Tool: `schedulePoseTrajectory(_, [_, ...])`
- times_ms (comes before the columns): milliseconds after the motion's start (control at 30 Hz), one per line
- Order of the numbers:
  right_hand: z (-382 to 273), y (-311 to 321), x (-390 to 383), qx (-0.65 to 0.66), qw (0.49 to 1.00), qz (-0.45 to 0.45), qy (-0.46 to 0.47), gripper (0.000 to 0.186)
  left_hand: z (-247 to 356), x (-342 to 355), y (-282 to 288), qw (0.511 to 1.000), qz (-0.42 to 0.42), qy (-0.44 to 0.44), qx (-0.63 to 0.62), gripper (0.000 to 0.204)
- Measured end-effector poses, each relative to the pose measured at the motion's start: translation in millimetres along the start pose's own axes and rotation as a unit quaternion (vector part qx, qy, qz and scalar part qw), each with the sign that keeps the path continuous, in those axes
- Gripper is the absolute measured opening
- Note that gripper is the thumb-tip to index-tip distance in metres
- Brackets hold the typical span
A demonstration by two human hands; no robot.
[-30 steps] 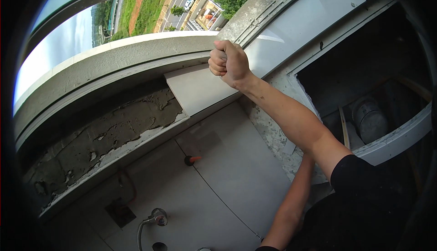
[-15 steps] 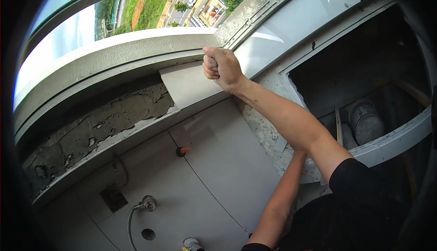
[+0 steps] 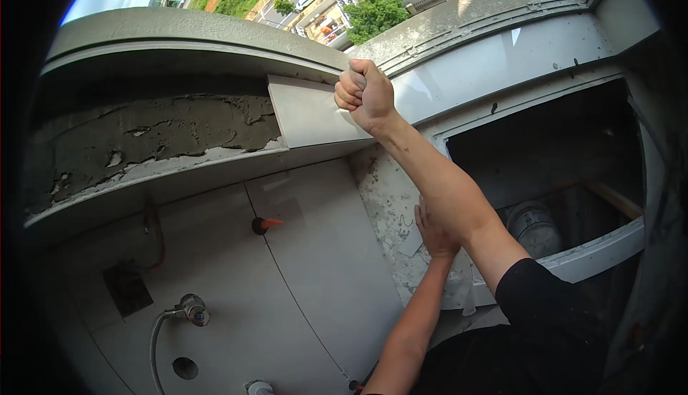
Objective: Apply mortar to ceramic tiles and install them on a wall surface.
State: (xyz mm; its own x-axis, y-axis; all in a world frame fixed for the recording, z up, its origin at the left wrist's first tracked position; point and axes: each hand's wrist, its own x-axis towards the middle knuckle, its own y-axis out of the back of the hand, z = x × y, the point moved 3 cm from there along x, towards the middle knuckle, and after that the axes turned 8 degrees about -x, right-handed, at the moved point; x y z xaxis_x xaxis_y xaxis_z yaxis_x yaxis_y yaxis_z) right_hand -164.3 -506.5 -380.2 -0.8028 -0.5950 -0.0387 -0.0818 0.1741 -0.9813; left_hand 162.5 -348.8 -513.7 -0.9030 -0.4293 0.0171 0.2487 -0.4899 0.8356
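Observation:
My right hand (image 3: 368,96) is closed in a fist over the right end of a pale tile (image 3: 315,112) on the window sill. A greyish patch shows among its fingers, and I cannot make out what, if anything, is inside; whether the fist touches the tile is unclear. Left of the tile's edge, rough grey mortar (image 3: 158,131) covers the rest of the sill. My left hand (image 3: 435,232) rests with outstretched fingers on the dusty ledge (image 3: 380,201), partly hidden behind my right forearm. A small light flat piece (image 3: 411,242) lies beside its fingertips.
Below the sill is a tiled wall (image 3: 322,237) with an orange-handled fitting (image 3: 266,225), a valve with a flexible hose (image 3: 192,310) and a round hole (image 3: 185,368). At right, a dark opening (image 3: 559,137) holds a bucket (image 3: 534,229). Beyond the window frame, a road lies far below.
The view has swung, so the scene sits differently in the picture. My left hand now shows on the ledge, where before it was hidden behind my right arm. My right hand stays a fist.

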Motion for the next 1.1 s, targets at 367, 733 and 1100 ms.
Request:
schedulePoseTrajectory(367, [-42,17,8,-0.001,0.995,0.044,0.095,0.054,-4,4,-3,0.998,0.036,-0.043,0.041,0.074])
schedulePoseTrajectory(733, [-18,27,7,-0.027,0.994,0.068,0.076,0.051,-1,6,0,0.998,0.031,-0.041,0.047,0.075])
schedulePoseTrajectory(1100, [-1,78,-40,-0.709,0.702,0.042,0.047,0.057,-9,3,4,0.997,0.018,-0.056,0.04,0.071])
